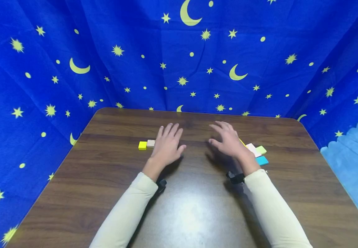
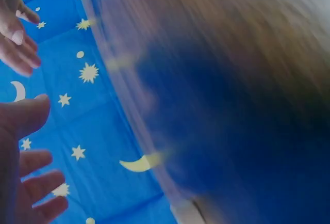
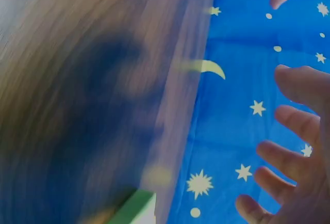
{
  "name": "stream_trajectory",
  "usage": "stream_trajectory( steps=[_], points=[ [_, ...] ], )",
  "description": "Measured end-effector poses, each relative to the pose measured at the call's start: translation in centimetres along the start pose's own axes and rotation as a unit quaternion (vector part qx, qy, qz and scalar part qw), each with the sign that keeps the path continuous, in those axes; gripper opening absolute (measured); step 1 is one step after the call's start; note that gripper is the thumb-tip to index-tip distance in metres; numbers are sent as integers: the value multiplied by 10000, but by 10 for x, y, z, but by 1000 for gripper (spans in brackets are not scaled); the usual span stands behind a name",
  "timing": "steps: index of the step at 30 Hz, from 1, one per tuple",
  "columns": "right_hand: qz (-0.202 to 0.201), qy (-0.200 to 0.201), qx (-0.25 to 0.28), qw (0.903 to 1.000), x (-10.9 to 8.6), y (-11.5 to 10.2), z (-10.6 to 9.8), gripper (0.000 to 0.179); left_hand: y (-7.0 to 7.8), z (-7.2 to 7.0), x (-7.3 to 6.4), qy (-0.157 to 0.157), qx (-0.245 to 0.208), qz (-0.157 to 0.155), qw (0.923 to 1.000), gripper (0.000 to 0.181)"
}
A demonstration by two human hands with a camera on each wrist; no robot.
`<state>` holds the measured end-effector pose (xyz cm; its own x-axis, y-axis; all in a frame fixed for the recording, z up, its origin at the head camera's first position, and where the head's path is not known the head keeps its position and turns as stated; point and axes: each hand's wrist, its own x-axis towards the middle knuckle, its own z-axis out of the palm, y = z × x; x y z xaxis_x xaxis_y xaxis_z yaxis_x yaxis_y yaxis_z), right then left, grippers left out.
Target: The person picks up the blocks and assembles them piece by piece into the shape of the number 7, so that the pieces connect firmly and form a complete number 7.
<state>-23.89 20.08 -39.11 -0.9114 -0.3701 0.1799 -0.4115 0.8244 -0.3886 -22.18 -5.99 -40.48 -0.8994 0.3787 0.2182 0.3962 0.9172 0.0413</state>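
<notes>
My left hand [image 1: 167, 144] hovers over the table with its fingers spread and holds nothing. Just left of it lie a yellow block [image 1: 142, 145] and a whitish block [image 1: 150, 143], the latter partly behind the hand. Across from it, my right hand [image 1: 227, 140] is also raised, its fingers loosely extended around nothing. By the right wrist lie a pale pink block [image 1: 252, 149], a light green block [image 1: 261, 150] and a blue block [image 1: 262, 161]. A yellow edge [image 1: 242, 142] shows behind that hand. In the right wrist view, a green block [image 3: 135, 208] is partly visible at the bottom.
The brown wooden table [image 1: 191, 213] has rounded far corners and reflects a bright glare. A blue curtain [image 1: 141, 75] with moons and stars hangs behind and beside it. Light blue fabric [image 1: 352, 158] is at the right. Hand shadows darken the tabletop.
</notes>
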Motion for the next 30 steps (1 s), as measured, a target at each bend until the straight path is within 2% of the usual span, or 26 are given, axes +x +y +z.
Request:
stream_trajectory(
  steps=[3, 7, 11, 14, 19, 30],
  points=[
    [-157, -23, 58, 9999, -7, 5, -6, 55, -8, -5, -11, 57, -125, 245, 9996, 63],
    [-58, -204, -134, 9997, -23, 20, -18, 51, -17, -10, -27, 215, -314, 551, 9978, 61],
    [67, -384, -370, 9986, -36, 31, -30, 49, -26, -8, -42, 326, -354, 701, 9964, 60],
    [84, -454, -475, 9978, -40, 33, -37, 48, -30, -4, -48, 355, -350, 760, 9959, 59],
    [90, -568, -664, 9961, -45, 37, -42, 48, -29, -1, -50, 335, -365, 899, 9947, 58],
    [-10, -649, -1311, 9892, -57, 48, -43, 48, -19, -5, -44, 334, -345, 1021, 9936, 57]
  ],
)
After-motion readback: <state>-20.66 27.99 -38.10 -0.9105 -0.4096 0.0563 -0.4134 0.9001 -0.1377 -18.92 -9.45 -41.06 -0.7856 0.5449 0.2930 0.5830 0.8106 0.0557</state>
